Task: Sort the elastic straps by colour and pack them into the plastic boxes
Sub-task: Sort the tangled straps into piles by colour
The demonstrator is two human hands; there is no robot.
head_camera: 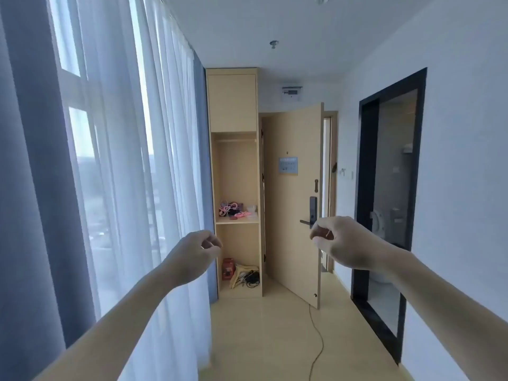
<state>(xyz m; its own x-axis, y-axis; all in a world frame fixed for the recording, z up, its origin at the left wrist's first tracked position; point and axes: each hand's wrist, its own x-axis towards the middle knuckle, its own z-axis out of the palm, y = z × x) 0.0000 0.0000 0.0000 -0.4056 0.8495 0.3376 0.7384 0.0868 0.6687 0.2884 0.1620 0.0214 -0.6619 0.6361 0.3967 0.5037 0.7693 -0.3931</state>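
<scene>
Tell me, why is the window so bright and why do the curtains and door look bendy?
Head view: daylight pours through the window and washes out the sheer curtains; the wide-angle lens bows straight edges, like the top of the door; the far straps on the shelf look small and fuzzy.

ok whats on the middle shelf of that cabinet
On the shelf lie a tangle of pink and dark straps and, to its right, a clear box. Anything under the tangle is covered; too far to count.
</scene>
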